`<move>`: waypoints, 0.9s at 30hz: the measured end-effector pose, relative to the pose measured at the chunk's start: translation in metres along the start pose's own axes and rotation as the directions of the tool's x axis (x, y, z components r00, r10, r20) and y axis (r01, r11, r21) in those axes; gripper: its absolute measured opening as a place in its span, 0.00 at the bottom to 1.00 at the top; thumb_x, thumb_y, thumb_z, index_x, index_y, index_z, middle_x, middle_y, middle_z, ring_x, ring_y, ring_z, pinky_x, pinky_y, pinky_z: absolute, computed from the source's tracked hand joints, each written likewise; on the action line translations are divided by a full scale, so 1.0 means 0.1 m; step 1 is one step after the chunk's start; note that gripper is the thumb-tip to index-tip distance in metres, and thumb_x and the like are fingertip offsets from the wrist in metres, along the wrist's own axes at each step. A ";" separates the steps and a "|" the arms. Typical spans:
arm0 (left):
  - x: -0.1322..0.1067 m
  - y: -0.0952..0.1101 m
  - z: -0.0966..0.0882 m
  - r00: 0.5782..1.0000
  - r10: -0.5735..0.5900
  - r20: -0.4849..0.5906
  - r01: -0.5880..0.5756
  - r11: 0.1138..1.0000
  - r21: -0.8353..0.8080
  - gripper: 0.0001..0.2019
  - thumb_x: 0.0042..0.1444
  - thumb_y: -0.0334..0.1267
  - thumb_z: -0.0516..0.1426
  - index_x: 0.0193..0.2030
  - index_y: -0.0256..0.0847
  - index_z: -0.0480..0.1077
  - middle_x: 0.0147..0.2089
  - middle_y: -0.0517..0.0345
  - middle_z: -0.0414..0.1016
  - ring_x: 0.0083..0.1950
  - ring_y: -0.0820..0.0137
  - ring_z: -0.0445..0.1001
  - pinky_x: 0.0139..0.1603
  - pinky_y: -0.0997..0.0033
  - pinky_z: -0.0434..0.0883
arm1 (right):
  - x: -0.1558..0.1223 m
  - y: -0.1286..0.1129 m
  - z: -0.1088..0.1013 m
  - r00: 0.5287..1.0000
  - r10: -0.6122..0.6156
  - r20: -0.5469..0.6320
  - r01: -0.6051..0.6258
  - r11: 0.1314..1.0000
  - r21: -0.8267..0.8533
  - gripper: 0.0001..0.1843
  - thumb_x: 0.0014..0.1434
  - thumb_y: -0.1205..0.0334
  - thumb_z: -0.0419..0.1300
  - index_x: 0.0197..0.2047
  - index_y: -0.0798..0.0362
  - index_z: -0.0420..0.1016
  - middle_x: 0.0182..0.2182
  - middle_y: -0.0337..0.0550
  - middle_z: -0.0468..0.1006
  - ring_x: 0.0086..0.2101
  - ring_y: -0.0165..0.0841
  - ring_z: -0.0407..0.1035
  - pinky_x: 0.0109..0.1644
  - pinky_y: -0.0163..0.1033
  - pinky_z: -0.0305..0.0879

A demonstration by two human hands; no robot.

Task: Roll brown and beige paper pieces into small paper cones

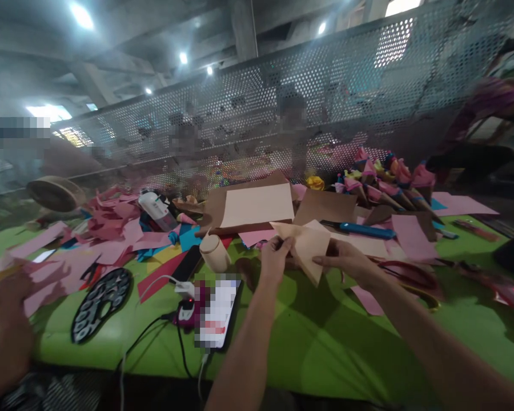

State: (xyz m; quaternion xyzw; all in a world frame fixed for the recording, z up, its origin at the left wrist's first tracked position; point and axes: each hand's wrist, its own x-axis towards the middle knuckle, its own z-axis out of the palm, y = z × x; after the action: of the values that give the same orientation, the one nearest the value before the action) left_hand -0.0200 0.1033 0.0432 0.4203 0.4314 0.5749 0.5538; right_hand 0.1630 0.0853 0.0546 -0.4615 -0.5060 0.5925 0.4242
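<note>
Between my two hands, above the green table, is a piece of cream paper with pointed corners, partly folded. My left hand pinches its left edge, fingers closed. On the other side my right hand grips the right edge between thumb and fingers. Just behind the paper lies a utility knife with a blue handle. A stack of cream sheets on brown paper sits farther back. To the left of my left hand stands a roll of cream tape.
A lit phone and a power strip with cables lie front left. A black palette, pink paper scraps and another person's hand are farther left. Scissors lie right; paper cones stand behind, before a perforated metal screen.
</note>
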 end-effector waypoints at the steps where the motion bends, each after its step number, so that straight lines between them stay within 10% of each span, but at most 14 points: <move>1: 0.00 0.02 -0.02 0.999 0.026 0.026 -0.028 0.997 0.070 0.17 0.42 0.49 0.69 0.29 0.37 0.76 0.28 0.58 0.78 0.32 0.70 0.73 0.38 0.70 0.71 | -0.02 -0.03 -0.02 1.000 -0.030 -0.002 0.030 0.999 -0.013 0.35 0.37 0.47 0.77 0.47 0.52 0.77 0.39 0.47 0.83 0.35 0.40 0.76 0.34 0.41 0.71; 10: -0.09 0.10 -0.02 0.898 -0.082 0.432 -0.157 0.857 0.490 0.08 0.50 0.40 0.63 0.31 0.35 0.78 0.31 0.55 0.77 0.35 0.68 0.71 0.37 0.72 0.67 | -0.10 -0.12 -0.04 0.972 -0.234 0.012 0.231 0.949 -0.213 0.29 0.44 0.41 0.73 0.45 0.50 0.79 0.38 0.46 0.81 0.39 0.41 0.74 0.43 0.44 0.71; 17: -0.15 0.05 0.03 0.840 -0.166 0.517 -0.156 0.838 0.523 0.08 0.51 0.35 0.61 0.35 0.34 0.80 0.32 0.57 0.77 0.36 0.68 0.72 0.40 0.70 0.67 | -0.10 -0.10 0.09 0.969 -0.246 -0.025 0.237 0.951 -0.197 0.22 0.42 0.41 0.73 0.24 0.50 0.74 0.27 0.40 0.77 0.31 0.35 0.70 0.36 0.41 0.66; 27: -0.15 0.08 -0.01 0.842 -0.184 0.506 -0.097 0.873 0.478 0.10 0.49 0.41 0.65 0.31 0.35 0.81 0.31 0.53 0.79 0.33 0.67 0.73 0.37 0.70 0.67 | -0.04 -0.09 0.04 0.950 -0.178 -0.256 0.157 0.982 -0.102 0.29 0.40 0.30 0.69 0.21 0.49 0.71 0.20 0.37 0.70 0.25 0.32 0.63 0.27 0.38 0.59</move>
State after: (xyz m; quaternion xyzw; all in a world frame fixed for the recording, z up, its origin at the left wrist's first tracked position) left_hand -0.0226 0.0886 0.0505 0.6790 0.3989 0.2938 0.5418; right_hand 0.1602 0.0817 0.0645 -0.5083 -0.5057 0.4667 0.5178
